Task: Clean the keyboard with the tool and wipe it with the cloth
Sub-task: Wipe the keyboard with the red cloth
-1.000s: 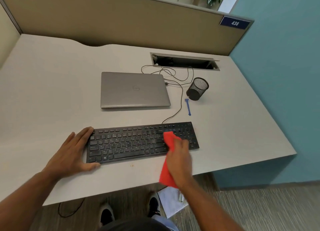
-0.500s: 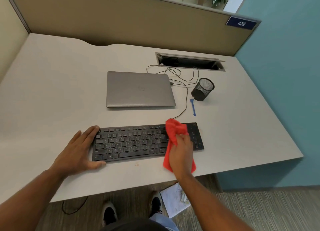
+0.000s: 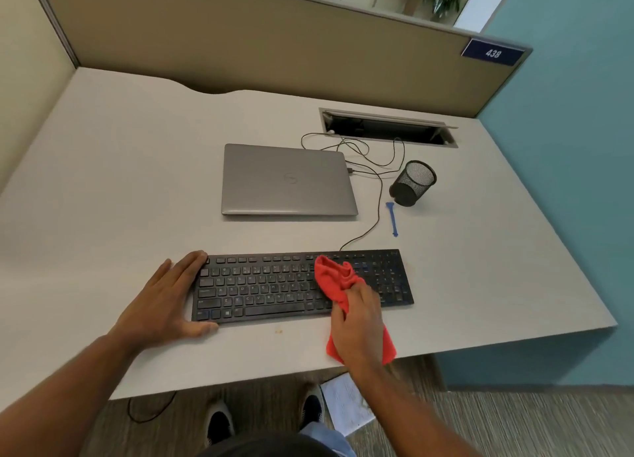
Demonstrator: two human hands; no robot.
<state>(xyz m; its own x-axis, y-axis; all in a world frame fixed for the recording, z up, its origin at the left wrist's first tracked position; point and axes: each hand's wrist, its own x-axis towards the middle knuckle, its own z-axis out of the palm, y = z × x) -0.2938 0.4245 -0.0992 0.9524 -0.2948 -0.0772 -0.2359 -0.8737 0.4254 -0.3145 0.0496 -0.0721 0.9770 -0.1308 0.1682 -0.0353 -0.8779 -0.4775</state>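
Since the earlier frames our right hand (image 3: 360,322) has carried the red cloth (image 3: 334,281) from the right part of the keyboard (image 3: 267,288) toward its middle, so we judge that the wiping step is well under way, while the blue tool (image 3: 391,218) lies unused on the desk (image 3: 120,189) beside the mesh cup (image 3: 413,182). Our right fingers are curled around the cloth, whose bunched front end lies on the keys just ahead of them and whose tail hangs over the desk edge. Our left hand (image 3: 168,302) rests flat with straight fingers against the keyboard's left end to steady it.

One keyboard (image 3: 274,286), one cloth (image 3: 338,281), one tool (image 3: 391,218)
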